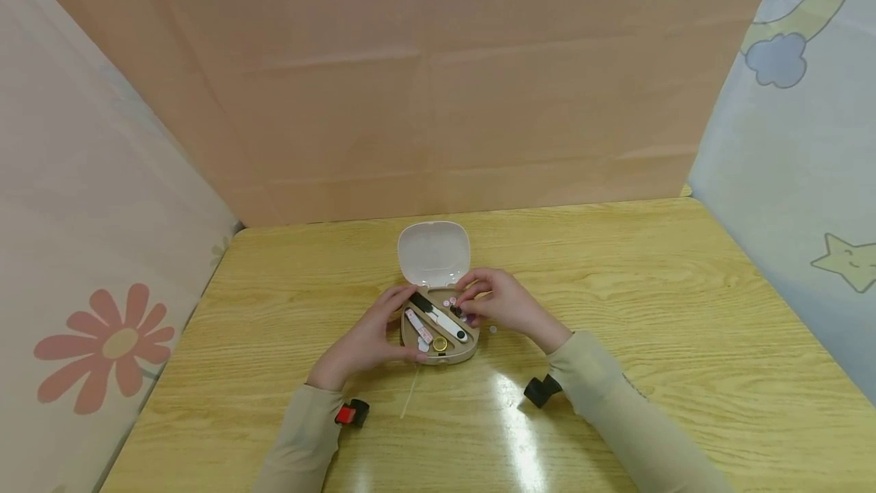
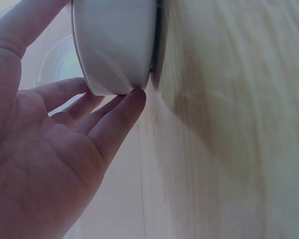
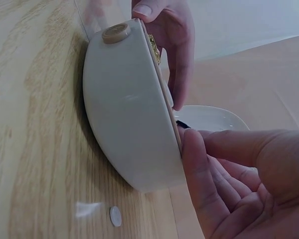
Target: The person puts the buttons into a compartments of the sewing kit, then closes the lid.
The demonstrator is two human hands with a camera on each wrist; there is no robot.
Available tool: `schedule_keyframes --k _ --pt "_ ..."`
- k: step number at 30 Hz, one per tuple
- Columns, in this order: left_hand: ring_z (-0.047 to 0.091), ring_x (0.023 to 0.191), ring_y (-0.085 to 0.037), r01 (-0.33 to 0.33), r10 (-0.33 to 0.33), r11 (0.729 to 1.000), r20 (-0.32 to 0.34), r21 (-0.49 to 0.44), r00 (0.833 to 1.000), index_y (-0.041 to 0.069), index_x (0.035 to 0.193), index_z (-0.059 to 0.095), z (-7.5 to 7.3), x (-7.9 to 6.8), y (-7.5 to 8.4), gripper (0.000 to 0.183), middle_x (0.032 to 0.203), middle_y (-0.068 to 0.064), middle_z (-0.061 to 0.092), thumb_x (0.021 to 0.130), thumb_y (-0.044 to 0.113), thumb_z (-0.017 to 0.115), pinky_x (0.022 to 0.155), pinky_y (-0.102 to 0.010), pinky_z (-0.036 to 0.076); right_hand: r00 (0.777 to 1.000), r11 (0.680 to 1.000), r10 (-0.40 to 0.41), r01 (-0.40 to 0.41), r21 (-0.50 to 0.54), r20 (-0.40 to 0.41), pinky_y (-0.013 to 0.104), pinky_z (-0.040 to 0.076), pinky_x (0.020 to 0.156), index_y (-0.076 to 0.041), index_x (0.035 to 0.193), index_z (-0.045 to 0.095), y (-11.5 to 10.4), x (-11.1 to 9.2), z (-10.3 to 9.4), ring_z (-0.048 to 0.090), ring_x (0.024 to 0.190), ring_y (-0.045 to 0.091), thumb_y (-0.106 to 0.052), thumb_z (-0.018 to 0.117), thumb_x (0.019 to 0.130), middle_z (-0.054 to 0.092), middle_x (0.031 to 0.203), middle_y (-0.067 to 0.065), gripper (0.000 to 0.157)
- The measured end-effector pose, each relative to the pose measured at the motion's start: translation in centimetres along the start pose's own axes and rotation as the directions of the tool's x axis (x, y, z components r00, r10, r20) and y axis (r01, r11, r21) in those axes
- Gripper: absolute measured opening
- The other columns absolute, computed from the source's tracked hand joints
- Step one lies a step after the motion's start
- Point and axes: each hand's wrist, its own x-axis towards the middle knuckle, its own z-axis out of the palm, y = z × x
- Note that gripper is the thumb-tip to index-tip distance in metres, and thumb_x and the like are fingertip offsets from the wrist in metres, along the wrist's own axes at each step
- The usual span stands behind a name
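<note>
An open sewing case (image 1: 448, 358) with a clear lid (image 1: 434, 253) tipped back stands on the table. In its compartments lie white-and-black thread snips (image 1: 448, 323), a pink-and-white strip (image 1: 419, 326), a small gold round piece (image 1: 440, 344) and several small pink and purple pieces (image 1: 449, 302). My left hand (image 1: 369, 337) grips the case from the left, thumb at the front, fingers along the side. At the right compartment, my right hand (image 1: 503, 301) pinches a small black piece (image 3: 182, 124) between thumb and index finger; its kind is mostly hidden.
A small white button (image 1: 493, 329) lies on the wooden table (image 1: 616, 287), right of the case. A thin pale strip (image 1: 410, 392) lies in front of it. Cloth screens (image 1: 438, 97) stand behind and on both sides.
</note>
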Motion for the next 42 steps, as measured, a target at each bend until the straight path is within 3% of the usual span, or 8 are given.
schedule_keyframes --k 13,28,42 --pt "0.031 0.133 -0.014 -0.018 0.018 1.000 -0.002 -0.014 1.000 0.015 0.150 0.031 0.05 0.18 -0.17 0.105 0.145 0.006 0.032 0.065 0.041 0.087 0.109 -0.040 0.030 1.000 0.998 -0.017 0.017 0.059 -0.005 0.040 0.058 0.066 0.011 0.112 0.057 0.10 -0.27 -0.02 0.067 0.082 0.030 0.009 0.059 0.090 0.065 0.097 0.022 0.022" --pt "0.030 0.133 -0.015 0.002 -0.002 1.000 0.002 0.000 1.000 0.016 0.151 0.031 0.08 0.06 -0.23 0.106 0.146 0.007 0.031 0.065 0.043 0.087 0.108 -0.040 0.031 1.000 0.997 -0.021 0.021 0.076 -0.002 0.036 0.058 0.064 0.012 0.113 0.054 0.48 -0.53 -0.06 0.067 0.083 0.034 0.008 0.056 0.092 0.065 0.096 0.024 0.022" --pt "0.030 0.134 -0.013 0.003 -0.003 1.000 0.003 -0.006 1.000 0.018 0.151 0.030 0.08 0.08 -0.37 0.105 0.146 0.009 0.030 0.066 0.042 0.086 0.108 -0.039 0.031 0.998 0.992 -0.051 0.047 0.114 0.026 0.039 0.058 0.072 0.013 0.118 0.053 0.76 -0.90 -0.58 0.066 0.088 0.035 0.004 0.054 0.095 0.065 0.099 0.027 0.025"
